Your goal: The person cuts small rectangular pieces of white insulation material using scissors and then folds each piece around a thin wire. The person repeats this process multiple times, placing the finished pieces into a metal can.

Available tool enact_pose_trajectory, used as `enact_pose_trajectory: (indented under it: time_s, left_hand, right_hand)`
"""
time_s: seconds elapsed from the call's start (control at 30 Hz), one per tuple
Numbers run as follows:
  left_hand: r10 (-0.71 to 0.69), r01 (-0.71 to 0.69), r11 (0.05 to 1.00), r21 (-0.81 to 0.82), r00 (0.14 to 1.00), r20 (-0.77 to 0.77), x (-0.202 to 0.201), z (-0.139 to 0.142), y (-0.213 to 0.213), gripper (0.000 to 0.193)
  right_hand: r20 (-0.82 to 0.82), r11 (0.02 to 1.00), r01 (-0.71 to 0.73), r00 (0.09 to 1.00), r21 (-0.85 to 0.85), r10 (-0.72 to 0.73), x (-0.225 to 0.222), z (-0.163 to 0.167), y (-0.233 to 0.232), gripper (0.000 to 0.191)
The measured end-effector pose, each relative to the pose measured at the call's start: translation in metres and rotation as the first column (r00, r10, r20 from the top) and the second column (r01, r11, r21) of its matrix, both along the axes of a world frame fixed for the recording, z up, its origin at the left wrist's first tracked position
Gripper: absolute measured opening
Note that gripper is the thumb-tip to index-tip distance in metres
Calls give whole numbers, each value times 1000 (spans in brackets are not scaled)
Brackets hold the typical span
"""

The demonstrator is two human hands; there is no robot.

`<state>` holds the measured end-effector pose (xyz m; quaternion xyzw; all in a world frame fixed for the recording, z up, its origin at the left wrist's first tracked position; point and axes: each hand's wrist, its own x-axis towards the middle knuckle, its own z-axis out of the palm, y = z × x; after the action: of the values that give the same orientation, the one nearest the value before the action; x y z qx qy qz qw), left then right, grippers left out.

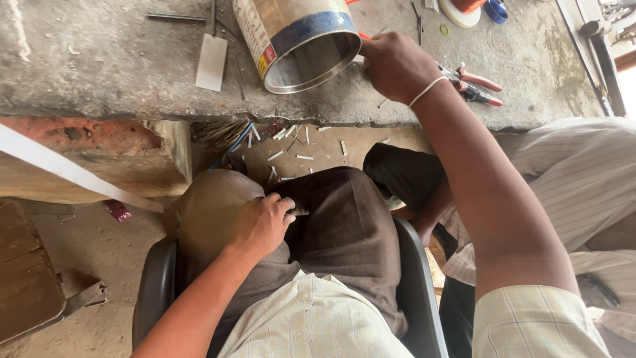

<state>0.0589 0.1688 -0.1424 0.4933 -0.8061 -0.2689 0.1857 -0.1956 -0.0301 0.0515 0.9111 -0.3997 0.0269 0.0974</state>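
A white strip point(73, 174) slants well left of the tin point(298, 40). A white card point(212, 61) lies on the table point(99, 59), just left of the tin. The left hand point(262, 225) rests loosely curled on the lap, below the tin. The tin lies tipped on the table. The right hand point(396, 66) is closed at the tin's right rim. Pliers point(474, 85) lie right of it.
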Motion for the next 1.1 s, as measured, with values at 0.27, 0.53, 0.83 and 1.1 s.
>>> enact_pose_trajectory:
  time_s: [0.27, 0.53, 0.83, 1.1]
  left_hand:
    - [21, -24, 998, -56, 998, -59, 2, 5, 0, 21]
    - [135, -145, 989, -38, 970, -201, 7, 40, -3, 12]
    - [348, -487, 673, -557, 873, -343, 55, 126, -45, 14]
    - [565, -548, 823, -152, 757, 327, 51, 174, -162, 87]
  right_hand:
    - [152, 956, 242, 951, 169, -268, -8, 12, 17, 24]
    - [601, 976, 219, 779, 8, -180, -32, -25, 40, 13]
    - [970, 968, 166, 119, 190, -211, -40, -80, 189, 26]
    - [769, 815, 46, 302, 578, -563, 2, -147, 232, 36]
